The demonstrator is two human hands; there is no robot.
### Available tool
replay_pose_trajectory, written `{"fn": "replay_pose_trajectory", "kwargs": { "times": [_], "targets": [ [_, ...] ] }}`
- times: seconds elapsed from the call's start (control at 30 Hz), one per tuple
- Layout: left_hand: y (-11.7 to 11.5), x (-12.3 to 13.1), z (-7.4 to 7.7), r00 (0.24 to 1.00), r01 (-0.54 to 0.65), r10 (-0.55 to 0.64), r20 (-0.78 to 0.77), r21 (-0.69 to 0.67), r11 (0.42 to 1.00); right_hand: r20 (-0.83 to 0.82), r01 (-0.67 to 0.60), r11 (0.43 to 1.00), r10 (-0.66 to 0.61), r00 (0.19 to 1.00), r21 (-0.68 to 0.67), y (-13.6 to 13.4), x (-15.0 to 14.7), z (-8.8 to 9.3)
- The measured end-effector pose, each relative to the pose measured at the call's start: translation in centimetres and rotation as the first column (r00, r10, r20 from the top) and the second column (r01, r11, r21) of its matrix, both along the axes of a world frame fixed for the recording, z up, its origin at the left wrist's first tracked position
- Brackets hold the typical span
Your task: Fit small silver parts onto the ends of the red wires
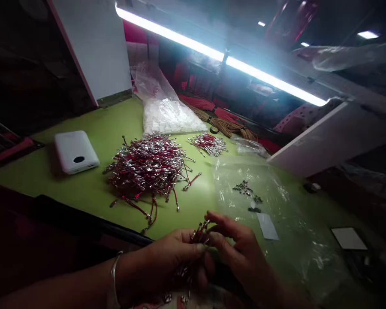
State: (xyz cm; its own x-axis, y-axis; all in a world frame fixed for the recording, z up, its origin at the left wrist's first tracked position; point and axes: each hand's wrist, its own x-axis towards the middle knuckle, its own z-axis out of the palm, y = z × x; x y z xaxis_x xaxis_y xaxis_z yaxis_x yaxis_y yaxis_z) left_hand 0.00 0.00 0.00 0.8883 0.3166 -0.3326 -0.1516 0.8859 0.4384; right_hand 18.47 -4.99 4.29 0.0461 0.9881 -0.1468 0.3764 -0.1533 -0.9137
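Note:
My left hand [176, 257], with a metal bangle at the wrist, and my right hand [234, 249] meet low in the view. Between their fingers is a small bunch of red wires with metal terminals [199, 235], and more wire ends hang below. Ahead of my hands, a large tangled pile of red wires with crimped silver terminals [148, 165] lies on the green table top [83, 193]. A smaller pile of the same wires [208, 143] lies behind it. Neither pile touches my hands.
To the right, a clear plastic bag [254, 214] lies under small metal parts [244, 188]. A white-filled plastic bag [162, 109] stands at the back, beside coils of brown and red wire [225, 126]. A white box-shaped device [76, 151] sits at the left. A lit tube lamp [221, 56] crosses overhead.

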Motion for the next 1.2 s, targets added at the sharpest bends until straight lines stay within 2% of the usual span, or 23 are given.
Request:
{"fn": "replay_pose_trajectory", "kwargs": {
  "times": [0.3, 0.43, 0.53, 0.63, 0.73, 0.8, 0.9, 0.97, 1.1, 1.2],
  "targets": [
    [-0.5, 0.5, 0.7, 0.997, -0.036, 0.038, -0.074, 0.025, 0.999, -0.001, 0.040, 0.998, -0.040, 0.999, -0.053, 1.6, -0.6, 0.0],
    [-0.5, 0.7, 1.2, 0.988, -0.034, 0.048, -0.143, 0.104, 0.994, -0.132, 0.067, 0.990, -0.084, 0.988, -0.127, 1.8, -0.8, -0.1],
    [-0.4, 0.7, 1.3, 0.986, -0.008, 0.037, -0.162, 0.178, 0.984, -0.277, 0.018, 0.982, -0.070, 0.958, -0.186, 1.9, -0.7, 0.1],
    [-0.4, 0.6, 1.2, 0.981, 0.022, 0.021, -0.190, 0.218, 0.976, -0.249, -0.014, 0.989, -0.023, 0.968, -0.144, 2.1, -0.4, 0.4],
    [-0.2, 0.5, 1.2, 0.973, 0.020, 0.037, -0.226, 0.247, 0.969, -0.165, 0.018, 0.998, -0.028, 0.986, -0.060, 2.3, 0.0, 0.4],
    [0.0, 0.4, 1.1, 0.975, 0.024, 0.026, -0.220, 0.220, 0.975, -0.226, 0.033, 0.997, -0.046, 0.973, -0.063, 2.5, 0.2, 0.3],
    [0.3, 0.2, 1.0, 0.980, 0.069, -0.046, -0.195, 0.114, 0.991, -0.400, 0.014, 0.990, -0.070, 0.914, -0.142, 2.8, 0.5, 0.1],
    [0.5, 0.1, 0.9, 0.976, 0.088, -0.072, -0.207, 0.071, 0.994, -0.460, 0.006, 0.985, -0.087, 0.884, -0.175, 2.9, 0.7, -0.1],
    [0.6, 0.2, 0.6, 0.970, 0.086, -0.075, -0.232, 0.035, 0.996, -0.488, 0.012, 0.988, -0.087, 0.868, -0.155, 2.8, 1.1, -0.5],
    [0.6, 0.3, 0.4, 0.985, 0.015, -0.020, -0.174, -0.032, 0.999, -0.474, -0.005, 0.995, -0.042, 0.879, -0.097, 2.8, 1.3, -0.7]
  ]
}}
